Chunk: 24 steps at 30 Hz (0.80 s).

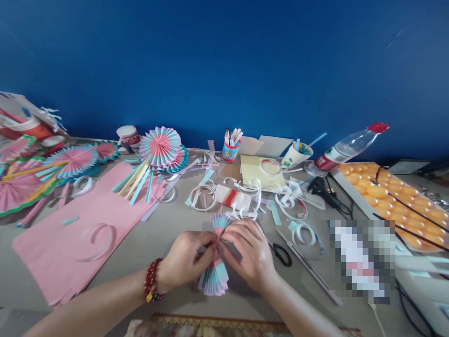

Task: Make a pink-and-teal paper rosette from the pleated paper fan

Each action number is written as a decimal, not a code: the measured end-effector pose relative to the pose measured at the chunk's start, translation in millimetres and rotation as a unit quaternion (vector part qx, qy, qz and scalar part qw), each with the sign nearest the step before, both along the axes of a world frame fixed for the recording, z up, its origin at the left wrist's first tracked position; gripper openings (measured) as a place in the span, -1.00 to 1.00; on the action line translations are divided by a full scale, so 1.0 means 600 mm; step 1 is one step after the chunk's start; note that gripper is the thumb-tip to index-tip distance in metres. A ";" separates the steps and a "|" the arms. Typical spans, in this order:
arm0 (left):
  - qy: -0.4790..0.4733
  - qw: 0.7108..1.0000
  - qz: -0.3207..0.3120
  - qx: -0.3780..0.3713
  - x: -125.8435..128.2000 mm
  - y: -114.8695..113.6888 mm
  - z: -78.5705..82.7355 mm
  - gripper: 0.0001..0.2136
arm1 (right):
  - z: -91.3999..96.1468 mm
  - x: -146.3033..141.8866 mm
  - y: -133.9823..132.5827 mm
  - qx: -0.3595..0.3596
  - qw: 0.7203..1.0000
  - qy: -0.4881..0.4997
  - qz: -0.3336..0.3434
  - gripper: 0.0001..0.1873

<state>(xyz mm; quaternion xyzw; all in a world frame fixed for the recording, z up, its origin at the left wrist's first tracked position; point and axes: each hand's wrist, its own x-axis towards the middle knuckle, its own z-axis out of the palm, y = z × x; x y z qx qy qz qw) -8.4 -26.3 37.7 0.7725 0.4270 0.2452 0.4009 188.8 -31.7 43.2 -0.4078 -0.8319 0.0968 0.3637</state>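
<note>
Fingertips & the fold's middle are hidden behind knuckles; a blurred patch covers stuff at right. Pleated paper fan [214, 276] sits between both hands over the grey table [168, 220], pinched at its waist: left hand [185, 262] & right hand [250, 255] pressed together on it. Fan spreads above & below the pinch, w/ pink, teal, lilac stripes. Scissors [280, 253] lie just beside the right hand.

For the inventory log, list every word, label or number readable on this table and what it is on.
No text can be read.
Blurred: the red label on the water bottle.
Too small: print on the red-printed cup.
Pattern only: the pen cup.
Stripes, no text: the folded paper fan.
</note>
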 end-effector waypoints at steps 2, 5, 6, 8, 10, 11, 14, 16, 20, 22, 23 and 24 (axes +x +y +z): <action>-0.001 1.000 0.002 -0.012 0.000 0.000 0.000 -0.83 | 0.001 0.001 0.000 -0.003 1.000 0.001 0.003 -0.90; -0.002 1.000 0.004 -0.021 -0.001 -0.001 -0.001 -0.82 | 0.001 0.002 0.000 -0.009 1.000 0.005 0.010 -0.89; -0.003 1.000 0.003 -0.019 -0.001 -0.002 -0.002 -0.82 | 0.001 0.003 0.000 -0.009 1.000 0.008 0.012 -0.89; -0.005 1.000 0.000 -0.012 -0.002 -0.002 -0.002 -0.83 | -0.002 0.003 0.000 -0.009 1.000 0.015 0.015 -0.88; -0.003 1.000 -0.004 0.001 -0.001 -0.002 -0.002 -0.83 | -0.005 0.003 -0.001 -0.009 1.000 0.019 0.015 -0.87; 0.000 1.000 -0.006 0.007 -0.001 -0.003 -0.002 -0.84 | -0.006 0.002 -0.001 -0.010 1.000 0.019 0.016 -0.86; 0.005 1.000 -0.011 0.015 0.000 -0.003 -0.001 -0.83 | -0.010 0.001 0.000 -0.003 1.000 0.024 0.016 -0.85; 0.003 1.000 -0.012 0.008 0.001 -0.003 0.002 -0.82 | -0.010 0.001 0.001 0.004 0.999 0.029 0.018 -0.84; 0.002 1.000 -0.009 -0.001 0.000 -0.002 0.003 -0.81 | -0.009 0.002 0.000 -0.012 0.999 0.034 0.027 -0.86; 0.003 1.000 -0.012 0.002 -0.002 -0.003 0.002 -0.81 | -0.008 0.002 0.000 -0.021 0.999 0.038 0.027 -0.86; 0.004 1.000 -0.015 0.003 -0.002 -0.004 0.001 -0.81 | -0.009 0.002 0.000 -0.022 0.999 0.040 0.027 -0.86; 0.005 1.000 -0.017 0.003 -0.003 -0.004 0.001 -0.81 | -0.009 0.002 0.000 -0.020 0.999 0.040 0.028 -0.86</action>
